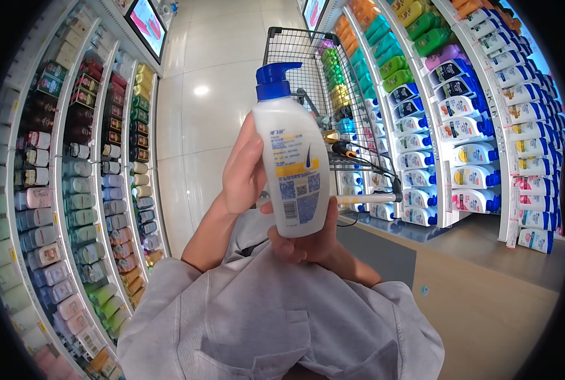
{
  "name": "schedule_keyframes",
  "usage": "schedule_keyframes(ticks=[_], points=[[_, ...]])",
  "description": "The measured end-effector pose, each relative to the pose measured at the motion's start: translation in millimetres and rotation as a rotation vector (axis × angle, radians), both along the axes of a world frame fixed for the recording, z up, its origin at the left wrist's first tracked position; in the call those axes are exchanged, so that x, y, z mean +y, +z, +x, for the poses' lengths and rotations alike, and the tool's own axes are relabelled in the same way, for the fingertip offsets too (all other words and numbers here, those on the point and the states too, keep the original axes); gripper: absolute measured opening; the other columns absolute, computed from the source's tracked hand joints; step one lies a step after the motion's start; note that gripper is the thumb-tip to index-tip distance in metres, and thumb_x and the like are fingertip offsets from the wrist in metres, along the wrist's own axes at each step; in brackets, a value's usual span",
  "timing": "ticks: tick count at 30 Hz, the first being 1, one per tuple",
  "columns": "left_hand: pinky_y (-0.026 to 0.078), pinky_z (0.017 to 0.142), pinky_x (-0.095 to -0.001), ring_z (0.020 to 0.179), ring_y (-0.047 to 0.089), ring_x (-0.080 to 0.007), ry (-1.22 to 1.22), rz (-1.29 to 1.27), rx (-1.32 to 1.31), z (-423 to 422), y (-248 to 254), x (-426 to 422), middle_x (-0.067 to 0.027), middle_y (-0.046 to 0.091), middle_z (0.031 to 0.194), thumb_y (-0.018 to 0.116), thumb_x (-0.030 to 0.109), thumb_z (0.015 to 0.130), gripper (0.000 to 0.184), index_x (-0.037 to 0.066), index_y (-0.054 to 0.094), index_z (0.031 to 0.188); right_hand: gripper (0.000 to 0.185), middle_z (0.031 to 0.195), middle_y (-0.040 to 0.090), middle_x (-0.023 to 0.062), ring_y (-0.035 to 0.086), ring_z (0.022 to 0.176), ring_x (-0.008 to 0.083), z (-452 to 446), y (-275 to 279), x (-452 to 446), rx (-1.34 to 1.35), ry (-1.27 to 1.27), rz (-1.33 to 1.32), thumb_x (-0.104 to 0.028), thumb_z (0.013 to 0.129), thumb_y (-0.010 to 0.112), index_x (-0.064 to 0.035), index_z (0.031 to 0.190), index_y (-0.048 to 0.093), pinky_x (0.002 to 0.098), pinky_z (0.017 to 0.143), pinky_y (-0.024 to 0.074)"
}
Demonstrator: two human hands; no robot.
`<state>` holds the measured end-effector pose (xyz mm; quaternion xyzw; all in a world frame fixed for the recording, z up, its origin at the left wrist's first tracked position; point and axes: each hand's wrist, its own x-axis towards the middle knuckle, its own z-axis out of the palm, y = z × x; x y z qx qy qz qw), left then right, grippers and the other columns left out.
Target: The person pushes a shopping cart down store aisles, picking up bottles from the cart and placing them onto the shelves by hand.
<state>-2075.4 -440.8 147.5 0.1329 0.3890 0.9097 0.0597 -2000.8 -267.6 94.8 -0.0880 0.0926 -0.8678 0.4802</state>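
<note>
A white pump bottle [295,152], apparently shampoo, stands nearly upright in front of my chest, its blue pump head [273,81] on top. The printed label with text, a barcode and small square codes faces me. Along the bottle's left side lies my left hand [244,168], with its fingers reaching behind and partly hidden. From below, my right hand [304,246] supports the base, fingers curled round the bottom and lower right side. Both hands grip the bottle.
Beyond the bottle stands a wire shopping cart [301,54] with a light-coloured handle [364,199]. Shelves on the right carry rows of pump bottles [475,177]. Left-hand shelves hold jars and bottles [38,218]. A pale tiled aisle floor [200,120] runs ahead between them.
</note>
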Motion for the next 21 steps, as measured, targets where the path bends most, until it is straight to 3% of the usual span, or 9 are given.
schedule_keyframes(ticks=[2, 5, 11, 14, 16, 18, 21], points=[[0.039, 0.114, -0.0433, 0.135, 0.05, -0.0296, 0.017, -0.001, -0.017, 1.4, 2.0, 1.0, -0.0224, 0.048, 0.148, 0.034, 0.033, 0.106, 0.059, -0.001, 0.026, 0.154, 0.124, 0.09, 0.061, 0.0141, 0.043, 0.053, 0.0093, 0.5, -0.2, -0.4, 0.005, 0.004, -0.013, -0.096, 0.081, 0.034, 0.0008, 0.158, 0.022, 0.0249, 0.049, 0.0383], [0.049, 0.108, -0.0493, 0.131, 0.057, -0.0386, 0.06, -0.085, -0.009, 0.3, -3.3, 1.4, -0.0321, 0.042, 0.153, 0.031, 0.039, 0.106, 0.06, 0.004, 0.029, 0.155, 0.124, 0.091, 0.061, 0.0139, 0.043, 0.053, 0.0093, -0.1, 0.5, -0.9, 0.024, 0.004, -0.003, -0.096, 0.082, 0.033, 0.0008, 0.159, 0.021, 0.0246, 0.048, 0.0378], [0.049, 0.107, -0.0489, 0.128, 0.059, -0.0389, 0.081, -0.105, -0.021, 1.6, -4.5, 1.7, -0.0309, 0.046, 0.151, 0.03, 0.04, 0.106, 0.06, 0.004, 0.031, 0.154, 0.124, 0.091, 0.061, 0.0139, 0.042, 0.053, 0.0096, 0.4, 2.3, -0.3, 0.042, 0.015, 0.036, -0.096, 0.082, 0.032, 0.0007, 0.159, 0.02, 0.0246, 0.048, 0.0371], [0.041, 0.112, -0.0425, 0.133, 0.052, -0.0286, 0.019, -0.005, -0.012, 1.9, -2.2, 0.9, -0.0217, 0.048, 0.148, 0.034, 0.033, 0.107, 0.056, 0.0, 0.029, 0.152, 0.124, 0.092, 0.061, 0.0146, 0.042, 0.053, 0.0101, 0.9, 2.7, -0.9, 0.021, 0.02, 0.011, -0.096, 0.082, 0.032, 0.0002, 0.159, 0.02, 0.0247, 0.048, 0.0369], [0.042, 0.112, -0.0424, 0.133, 0.052, -0.0281, 0.005, 0.005, -0.009, 1.4, -1.7, 2.4, -0.0214, 0.049, 0.146, 0.034, 0.032, 0.108, 0.055, 0.0, 0.029, 0.152, 0.123, 0.093, 0.062, 0.0151, 0.042, 0.053, 0.0105, 1.3, 2.9, 0.0, 0.024, 0.017, 0.005, -0.096, 0.082, 0.032, -0.0005, 0.16, 0.02, 0.0247, 0.048, 0.0369], [0.043, 0.11, -0.0417, 0.13, 0.054, -0.0277, 0.002, 0.006, -0.027, 0.5, -1.3, 3.4, -0.021, 0.05, 0.144, 0.034, 0.032, 0.108, 0.054, 0.0, 0.03, 0.151, 0.122, 0.093, 0.062, 0.0151, 0.043, 0.052, 0.0114, -1.4, 8.9, 1.6, 0.055, 0.008, 0.078, -0.095, 0.081, 0.035, -0.001, 0.158, 0.024, 0.0246, 0.048, 0.0369], [0.048, 0.105, -0.0424, 0.124, 0.059, -0.0299, 0.05, -0.086, -0.055, -2.9, -0.7, 3.6, -0.0222, 0.054, 0.14, 0.033, 0.037, 0.108, 0.056, 0.001, 0.031, 0.151, 0.107, 0.105, 0.062, 0.0156, 0.052, 0.065, 0.0143, -3.8, 10.6, 7.8, 0.099, -0.057, 0.295, -0.078, 0.087, 0.054, -0.0037, 0.157, 0.023, 0.0259, 0.056, 0.0439]])
